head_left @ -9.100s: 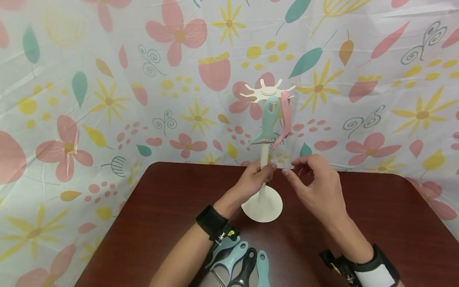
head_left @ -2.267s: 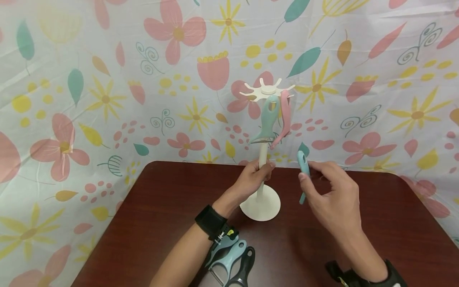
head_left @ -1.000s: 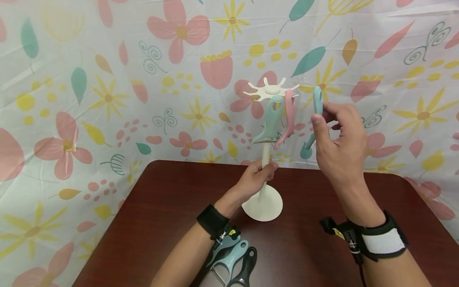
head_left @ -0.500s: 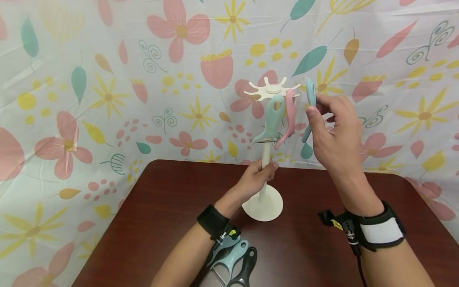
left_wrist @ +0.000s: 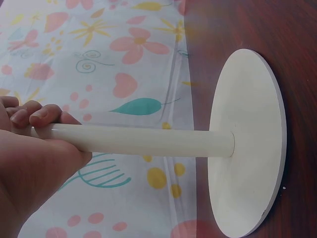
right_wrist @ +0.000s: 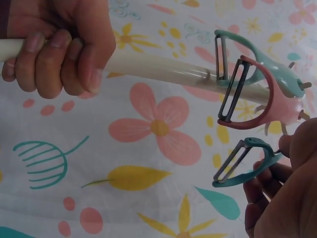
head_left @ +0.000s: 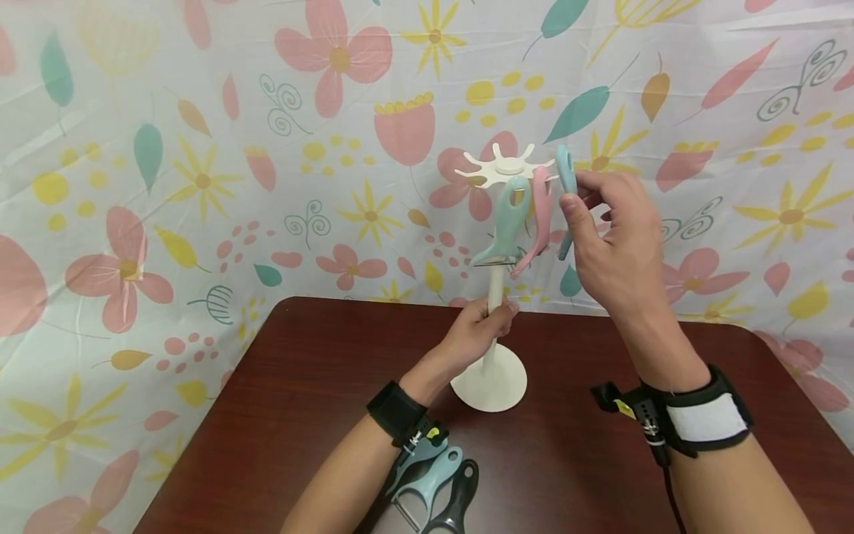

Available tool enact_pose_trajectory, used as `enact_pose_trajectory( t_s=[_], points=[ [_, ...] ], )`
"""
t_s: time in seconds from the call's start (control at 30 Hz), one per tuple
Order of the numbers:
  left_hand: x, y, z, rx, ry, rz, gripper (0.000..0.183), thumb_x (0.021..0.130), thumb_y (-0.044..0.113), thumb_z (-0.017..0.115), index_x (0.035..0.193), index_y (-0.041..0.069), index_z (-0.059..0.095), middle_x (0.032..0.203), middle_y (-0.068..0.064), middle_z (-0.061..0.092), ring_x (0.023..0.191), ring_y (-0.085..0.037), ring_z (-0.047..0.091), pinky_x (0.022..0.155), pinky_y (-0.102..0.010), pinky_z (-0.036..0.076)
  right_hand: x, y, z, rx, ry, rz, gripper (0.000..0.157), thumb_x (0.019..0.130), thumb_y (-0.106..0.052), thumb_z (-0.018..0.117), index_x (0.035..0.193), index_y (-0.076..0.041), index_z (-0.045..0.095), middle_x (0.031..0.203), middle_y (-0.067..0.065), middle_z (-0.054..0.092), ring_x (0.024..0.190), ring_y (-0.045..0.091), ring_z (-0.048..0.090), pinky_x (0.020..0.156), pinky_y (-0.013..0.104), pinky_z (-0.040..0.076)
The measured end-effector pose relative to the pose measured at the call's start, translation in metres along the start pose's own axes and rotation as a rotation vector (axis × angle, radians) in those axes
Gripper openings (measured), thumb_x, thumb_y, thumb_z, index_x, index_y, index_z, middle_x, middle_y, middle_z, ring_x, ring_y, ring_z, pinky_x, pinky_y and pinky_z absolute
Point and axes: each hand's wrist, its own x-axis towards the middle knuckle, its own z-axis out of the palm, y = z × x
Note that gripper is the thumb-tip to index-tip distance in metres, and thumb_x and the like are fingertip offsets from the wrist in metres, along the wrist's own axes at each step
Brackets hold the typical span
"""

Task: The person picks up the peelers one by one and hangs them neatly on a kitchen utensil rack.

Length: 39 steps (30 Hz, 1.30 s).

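Note:
A white stand (head_left: 495,289) with a round base and a ring of hook arms on top stands upright on the table. My left hand (head_left: 475,331) grips its pole, fingers wrapped round it in the left wrist view. From the hooks hang a mint-green peeler (head_left: 510,219) and a pink peeler (head_left: 542,215). My right hand (head_left: 617,241) pinches a blue peeler (right_wrist: 252,171) by its handle, blade end down. The top of that handle is right at the hook arm tips, just right of the pink peeler.
Near the table's front edge lie a light blue peeler (head_left: 437,475), a black peeler (head_left: 462,497) and another blue peeler (head_left: 416,454) partly hidden by the left wrist strap. A flowered cloth (head_left: 233,185) hangs behind the dark red table (head_left: 320,356).
The blue peeler was picked up from the table row, lifted, then moved left to the stand's hooks in my right hand. My left hand has stayed on the pole.

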Motion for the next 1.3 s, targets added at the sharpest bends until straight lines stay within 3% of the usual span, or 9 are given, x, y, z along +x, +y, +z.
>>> enact_pose_trajectory(
  t_s=[0.57, 0.87, 1.3],
  points=[
    [0.0, 0.002, -0.001, 0.002, -0.002, -0.015, 0.039, 0.107, 0.016, 0.04, 0.078, -0.009, 0.042, 0.067, -0.01, 0.033, 0.06, -0.02, 0.025, 0.06, -0.026, 0.028, 0.002, 0.0, 0.004, -0.006, -0.06, -0.043, 0.021, 0.095, -0.003, 0.059, 0.113, 0.008, 0.065, 0.095, 0.019, 0.06, 0.093, 0.027, 0.053, 0.072, 0.024, 0.028],
    [0.0, 0.006, -0.001, 0.012, -0.005, -0.005, 0.038, 0.107, 0.014, 0.04, 0.078, -0.011, 0.041, 0.066, -0.012, 0.032, 0.06, -0.019, 0.025, 0.061, -0.026, 0.028, 0.0, 0.037, 0.014, 0.003, -0.081, -0.042, 0.026, 0.096, -0.01, 0.06, 0.12, 0.0, 0.065, 0.102, 0.012, 0.061, 0.096, 0.02, 0.054, 0.074, 0.025, 0.032],
    [0.0, 0.005, -0.001, 0.004, 0.004, -0.035, 0.039, 0.107, 0.016, 0.04, 0.077, -0.009, 0.041, 0.066, -0.011, 0.031, 0.06, -0.018, 0.024, 0.061, -0.026, 0.028, -0.008, 0.043, 0.014, 0.013, -0.099, -0.012, 0.025, 0.098, -0.013, 0.059, 0.119, -0.003, 0.067, 0.103, 0.009, 0.063, 0.094, 0.015, 0.051, 0.076, 0.026, 0.033]
  ],
)
